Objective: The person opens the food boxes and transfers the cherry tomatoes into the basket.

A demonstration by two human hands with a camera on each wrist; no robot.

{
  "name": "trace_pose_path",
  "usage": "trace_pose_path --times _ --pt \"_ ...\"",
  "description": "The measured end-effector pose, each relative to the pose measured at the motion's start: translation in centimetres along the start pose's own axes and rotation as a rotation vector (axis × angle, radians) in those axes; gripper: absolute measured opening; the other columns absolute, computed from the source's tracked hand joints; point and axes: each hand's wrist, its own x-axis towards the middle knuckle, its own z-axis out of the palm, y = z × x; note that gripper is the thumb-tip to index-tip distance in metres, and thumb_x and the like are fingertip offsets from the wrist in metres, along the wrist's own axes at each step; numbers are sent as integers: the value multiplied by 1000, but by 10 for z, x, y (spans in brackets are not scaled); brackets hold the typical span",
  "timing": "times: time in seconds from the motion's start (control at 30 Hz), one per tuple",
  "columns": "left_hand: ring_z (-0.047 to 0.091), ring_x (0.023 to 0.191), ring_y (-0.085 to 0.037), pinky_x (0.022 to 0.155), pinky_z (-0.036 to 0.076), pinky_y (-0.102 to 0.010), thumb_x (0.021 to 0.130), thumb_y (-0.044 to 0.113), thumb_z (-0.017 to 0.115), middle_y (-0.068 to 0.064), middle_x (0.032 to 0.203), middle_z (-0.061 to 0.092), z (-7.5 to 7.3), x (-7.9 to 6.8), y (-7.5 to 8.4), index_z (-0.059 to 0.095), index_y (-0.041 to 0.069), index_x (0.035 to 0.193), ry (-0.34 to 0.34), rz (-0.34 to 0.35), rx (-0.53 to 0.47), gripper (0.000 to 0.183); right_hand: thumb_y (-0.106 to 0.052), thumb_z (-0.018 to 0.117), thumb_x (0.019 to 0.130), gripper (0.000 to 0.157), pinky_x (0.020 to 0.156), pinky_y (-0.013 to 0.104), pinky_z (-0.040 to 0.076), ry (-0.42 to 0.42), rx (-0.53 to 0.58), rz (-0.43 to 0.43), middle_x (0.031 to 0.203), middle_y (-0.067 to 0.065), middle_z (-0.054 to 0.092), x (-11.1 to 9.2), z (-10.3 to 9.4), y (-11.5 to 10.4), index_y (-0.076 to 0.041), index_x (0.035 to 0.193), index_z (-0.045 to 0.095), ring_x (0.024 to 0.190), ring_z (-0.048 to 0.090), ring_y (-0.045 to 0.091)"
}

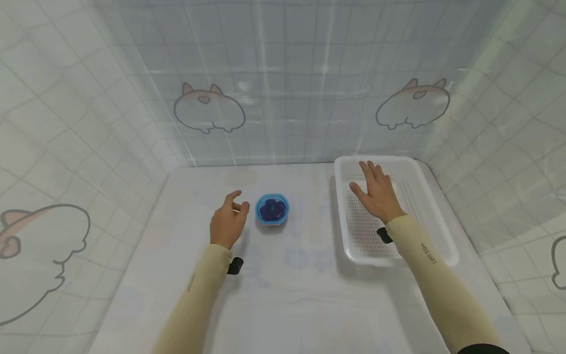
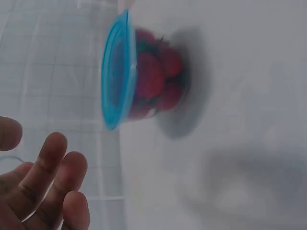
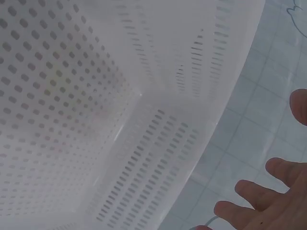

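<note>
1 clear tub (image 1: 272,209) is standing upright on the white table (image 1: 283,305), and through its side we are seeing several red fruits (image 2: 149,74) under a blue lid (image 2: 117,72). Our left hand (image 1: 228,223) is hovering just to the tub's left, apart from it, the fingers loosely bent and a gap showing between them and the thumb. Our right hand (image 1: 379,196) is hovering over a white basket (image 1: 341,216), its fingers slightly apart and its thumb spread wide. The basket is resting on the table's right side, near the back wall (image 1: 292,98), and its floor and sides are showing rows of small holes. 2 animal drawings (image 1: 210,108) are decorating that wall, and pale yellow sleeves (image 1: 190,295) are covering our arms.
</note>
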Motion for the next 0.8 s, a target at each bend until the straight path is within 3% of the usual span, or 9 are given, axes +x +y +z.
trace_pose_path --times 0.2,0.47,0.6,0.8 --pt "71 82 -17 73 54 -39 101 47 56 3 96 75 15 -17 -15 49 23 149 -97 -178 -166 54 -50 48 105 78 119 69 6 -13 25 2 166 25 13 -1 1 -4 -8 162 16 151 7 49" --pt "71 86 -20 92 53 -46 98 47 63 0 100 76 39 -26 -29 38 16 156 -249 -270 -247 71 -50 50 104 77 120 66 7 -9 41 3 166 23 15 -1 4 -9 -9 162 18 151 8 47" --pt "71 88 -20 83 55 -39 96 47 67 -2 103 76 47 -27 -29 34 16 158 -297 -299 -323 77 -48 52 104 77 120 67 10 -2 52 -21 165 23 19 0 4 -12 -8 162 19 151 12 48" --pt "71 88 -24 68 51 -27 93 43 73 -5 102 76 54 -26 -29 33 17 158 -294 -320 -433 81 -46 56 102 79 119 66 18 -1 50 -59 162 23 27 4 2 -27 -7 161 20 148 21 49"
